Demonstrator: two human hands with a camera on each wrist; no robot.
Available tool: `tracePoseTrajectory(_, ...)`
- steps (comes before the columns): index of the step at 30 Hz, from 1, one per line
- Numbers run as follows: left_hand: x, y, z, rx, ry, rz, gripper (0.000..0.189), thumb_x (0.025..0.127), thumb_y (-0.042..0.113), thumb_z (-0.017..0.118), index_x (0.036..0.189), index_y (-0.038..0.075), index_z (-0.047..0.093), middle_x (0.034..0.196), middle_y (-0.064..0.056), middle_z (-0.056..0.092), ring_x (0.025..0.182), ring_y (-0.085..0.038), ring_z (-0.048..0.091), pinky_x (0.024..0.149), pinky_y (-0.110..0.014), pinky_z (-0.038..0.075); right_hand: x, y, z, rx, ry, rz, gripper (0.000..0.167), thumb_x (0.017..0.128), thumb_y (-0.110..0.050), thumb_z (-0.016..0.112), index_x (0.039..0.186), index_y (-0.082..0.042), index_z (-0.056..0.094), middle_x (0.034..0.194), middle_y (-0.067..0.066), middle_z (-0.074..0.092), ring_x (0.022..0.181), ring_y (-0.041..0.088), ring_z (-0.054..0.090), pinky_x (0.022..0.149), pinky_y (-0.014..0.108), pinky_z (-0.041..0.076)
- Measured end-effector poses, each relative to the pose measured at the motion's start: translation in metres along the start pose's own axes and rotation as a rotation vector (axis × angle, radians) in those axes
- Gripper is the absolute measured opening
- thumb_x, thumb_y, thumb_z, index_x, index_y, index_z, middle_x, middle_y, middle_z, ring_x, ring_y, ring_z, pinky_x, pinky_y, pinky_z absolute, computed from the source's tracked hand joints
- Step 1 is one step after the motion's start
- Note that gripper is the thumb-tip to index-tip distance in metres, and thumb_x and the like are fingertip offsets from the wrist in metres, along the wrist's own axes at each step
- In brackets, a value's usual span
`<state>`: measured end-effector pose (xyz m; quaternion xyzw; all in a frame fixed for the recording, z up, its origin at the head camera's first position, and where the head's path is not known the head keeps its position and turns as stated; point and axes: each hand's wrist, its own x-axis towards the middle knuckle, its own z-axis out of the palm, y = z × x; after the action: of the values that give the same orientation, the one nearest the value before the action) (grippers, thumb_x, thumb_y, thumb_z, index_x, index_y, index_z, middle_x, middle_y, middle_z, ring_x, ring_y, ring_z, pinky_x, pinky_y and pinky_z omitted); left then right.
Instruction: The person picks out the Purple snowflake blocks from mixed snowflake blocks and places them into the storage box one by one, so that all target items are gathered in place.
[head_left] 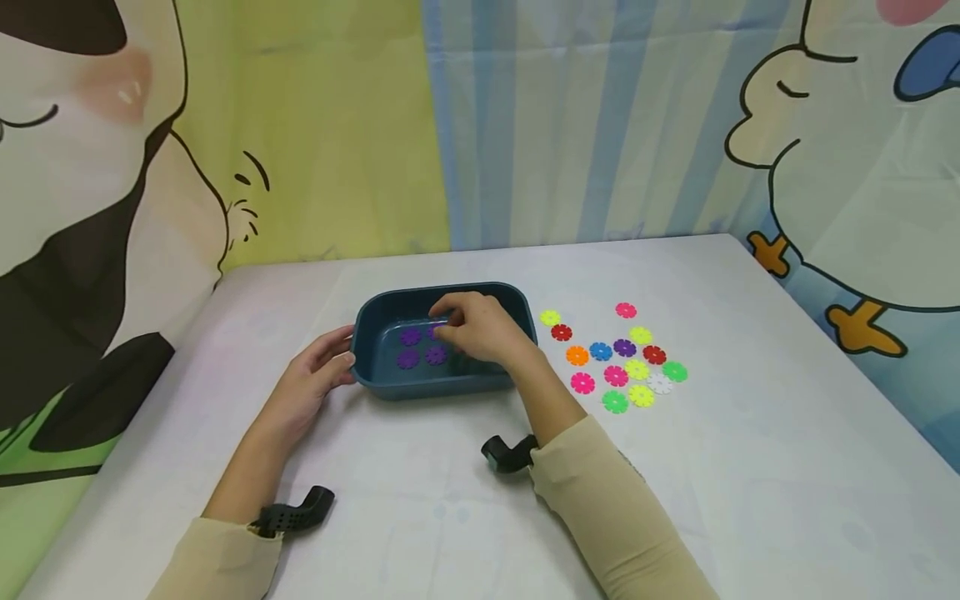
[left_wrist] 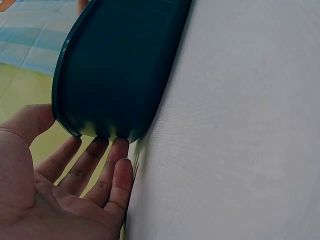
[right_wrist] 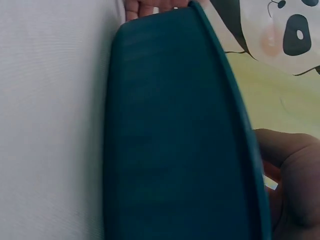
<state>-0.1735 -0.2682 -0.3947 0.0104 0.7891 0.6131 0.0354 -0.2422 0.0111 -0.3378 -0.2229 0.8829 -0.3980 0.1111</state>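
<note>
A dark teal plastic tray point(head_left: 450, 388) stands on the white table. Several purple notched discs point(head_left: 408, 359) lie on its floor towards the left. My left hand point(head_left: 318, 367) touches the tray's left end from outside; in the left wrist view its fingertips point(left_wrist: 120, 142) rest against the end wall, with the thumb at the rim. My right hand point(head_left: 480, 329) reaches over the near rim into the tray, index finger and thumb bent down at a purple disc point(head_left: 433, 332) partly hidden by the thumb. I cannot tell whether they pinch it. The tray wall hides those fingertips in the right wrist view.
Loose notched discs in several colours lie right of the tray, among them an orange disc point(head_left: 577, 356), a blue disc point(head_left: 601, 352) and a white disc point(head_left: 660, 382). A printed curtain point(head_left: 585, 125) hangs behind the table. Both wrists wear black camera mounts point(head_left: 296, 512).
</note>
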Motion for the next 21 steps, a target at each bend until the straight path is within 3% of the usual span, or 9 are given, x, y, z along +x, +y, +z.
tracePoseTrajectory(10, -0.002, -0.001, -0.001, -0.018, -0.006, 0.009, 0.060, 0.108, 0.031, 0.056, 0.160, 0.009, 0.036, 0.158, -0.020, 0.044, 0.107, -0.004, 0.064, 0.092, -0.019, 0.055, -0.014, -0.007, -0.021, 0.063, 0.013, -0.041, 0.030, 0.101, -0.021, 0.067, 0.130, -0.016, 0.068, 0.102, 0.008, 0.073, 0.089, 0.032, 0.072, 0.070, 0.031, 0.060)
tracePoseTrajectory(21, -0.002, 0.001, 0.000, -0.003, -0.008, 0.001, 0.061, 0.108, 0.033, 0.056, 0.161, 0.011, 0.035, 0.159, -0.018, 0.043, 0.110, -0.004, 0.062, 0.095, -0.021, 0.055, -0.025, -0.011, -0.037, 0.103, 0.040, -0.068, 0.028, 0.101, -0.021, 0.066, 0.128, -0.016, 0.069, 0.100, 0.006, 0.074, 0.081, 0.021, 0.069, 0.072, 0.033, 0.061)
